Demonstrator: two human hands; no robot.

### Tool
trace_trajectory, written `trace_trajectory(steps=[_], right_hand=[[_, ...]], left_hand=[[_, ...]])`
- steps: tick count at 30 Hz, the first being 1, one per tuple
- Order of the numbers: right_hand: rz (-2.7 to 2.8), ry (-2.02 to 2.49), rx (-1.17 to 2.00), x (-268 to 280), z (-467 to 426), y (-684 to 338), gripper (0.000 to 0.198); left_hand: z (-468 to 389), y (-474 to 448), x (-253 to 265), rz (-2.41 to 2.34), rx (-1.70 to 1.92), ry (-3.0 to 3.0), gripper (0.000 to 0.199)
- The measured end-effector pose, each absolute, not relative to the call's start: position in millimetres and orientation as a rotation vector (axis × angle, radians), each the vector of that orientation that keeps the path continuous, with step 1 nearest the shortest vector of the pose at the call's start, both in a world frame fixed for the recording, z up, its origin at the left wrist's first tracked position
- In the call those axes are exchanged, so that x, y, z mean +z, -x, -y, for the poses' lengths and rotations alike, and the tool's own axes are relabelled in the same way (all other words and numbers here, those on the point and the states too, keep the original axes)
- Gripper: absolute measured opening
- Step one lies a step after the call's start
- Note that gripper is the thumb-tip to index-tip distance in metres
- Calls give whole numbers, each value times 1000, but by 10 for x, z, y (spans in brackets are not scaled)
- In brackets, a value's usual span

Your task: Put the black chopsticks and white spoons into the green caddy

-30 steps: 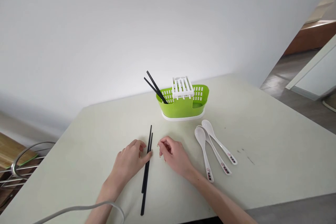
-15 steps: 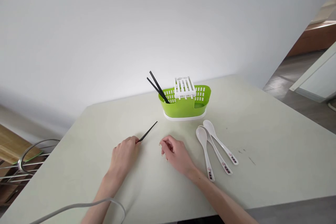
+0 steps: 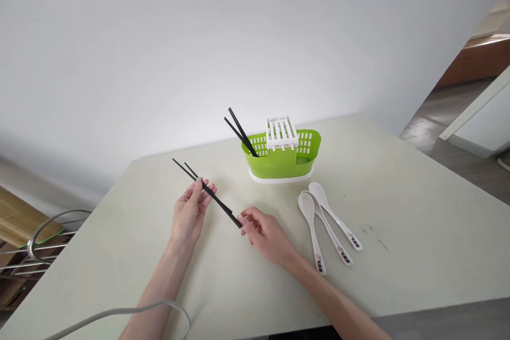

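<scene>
A pair of black chopsticks (image 3: 217,200) slants above the table between my two hands. My left hand (image 3: 192,206) is closed on them near the middle, thumb on top. At their lower right end, the fingertips of my right hand (image 3: 260,229) pinch the thick ends. Behind my hands stands a green caddy (image 3: 281,167) with a white base and a white slatted piece (image 3: 281,133) across its middle. More black chopsticks (image 3: 242,135) lean in its left compartment. Right of my right hand lie three white spoons (image 3: 313,228), bowls toward the caddy.
The pale table (image 3: 398,180) meets a white wall (image 3: 199,53) at the back. A metal wire rack (image 3: 40,255) with a wooden board (image 3: 24,218) is at the left edge. A grey cable (image 3: 119,311) crosses over my left forearm.
My left hand has turned palm up and lifted, now with two chopsticks showing. Their tips point to the upper left. My right hand has taken hold of their other ends.
</scene>
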State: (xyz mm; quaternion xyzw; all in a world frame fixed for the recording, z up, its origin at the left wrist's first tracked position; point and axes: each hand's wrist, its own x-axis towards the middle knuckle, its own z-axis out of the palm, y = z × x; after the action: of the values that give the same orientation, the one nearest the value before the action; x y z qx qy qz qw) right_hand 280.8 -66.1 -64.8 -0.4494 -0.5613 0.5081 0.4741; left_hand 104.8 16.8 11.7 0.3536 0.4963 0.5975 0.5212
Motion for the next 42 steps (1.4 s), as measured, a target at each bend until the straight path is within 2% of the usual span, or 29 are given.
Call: trace_trajectory(steps=[5,10,19,42], right_hand=[[1351,1063,1279,-669,650,-2810,41],[1368,1063,1245,-669,641,-2811,34],[1367,1133,1139,-669,673,-2811,38],[1413,1214,1044,-645,689,-2809,44]], left_hand=[[-286,-1178,-188,-1144,1484,-537,19],[-312,-1219,-300,-1029,1521,-402,18],[-343,-1206,-390,-869,1478,-393,20],[-232,-1296,-421,-889,1407,-392,19]])
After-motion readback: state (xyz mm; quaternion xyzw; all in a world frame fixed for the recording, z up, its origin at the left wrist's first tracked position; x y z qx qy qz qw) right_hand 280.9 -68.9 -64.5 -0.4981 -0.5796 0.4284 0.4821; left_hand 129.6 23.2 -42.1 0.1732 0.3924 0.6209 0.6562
